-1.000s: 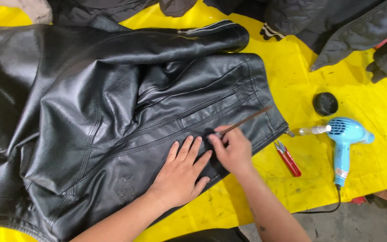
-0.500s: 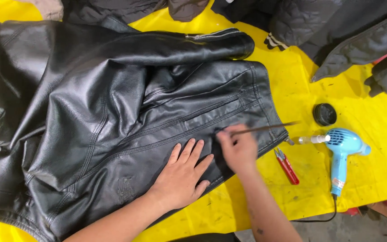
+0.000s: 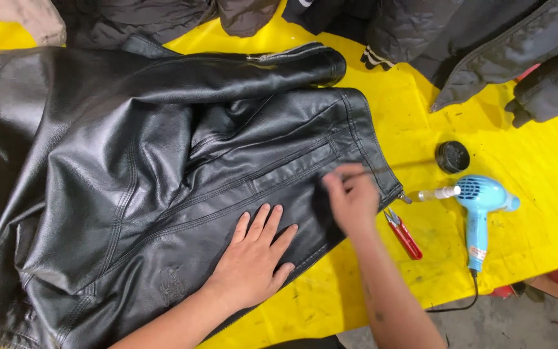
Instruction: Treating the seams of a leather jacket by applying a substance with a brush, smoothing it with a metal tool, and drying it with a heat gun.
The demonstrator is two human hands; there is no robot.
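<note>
A black leather jacket (image 3: 130,174) lies spread across the yellow table cover (image 3: 408,110). My left hand (image 3: 253,255) rests flat on the jacket's lower front panel, fingers apart. My right hand (image 3: 351,200) is blurred with motion just right of it, near the jacket's hem, and grips a thin stick-like brush (image 3: 382,170) whose handle points right over the hem. The brush tip is hidden under my fingers.
To the right of the hem lie red-handled snips (image 3: 405,234), a small white bottle (image 3: 435,193), a blue hair dryer (image 3: 480,210) with its cord running off the table edge, and a round black tin (image 3: 453,156). Dark garments (image 3: 473,45) pile along the far edge.
My right hand has shifted slightly up and right along the hem, and the brush handle has swung from slanting upward to nearly level. My left hand stays pressed on the jacket.
</note>
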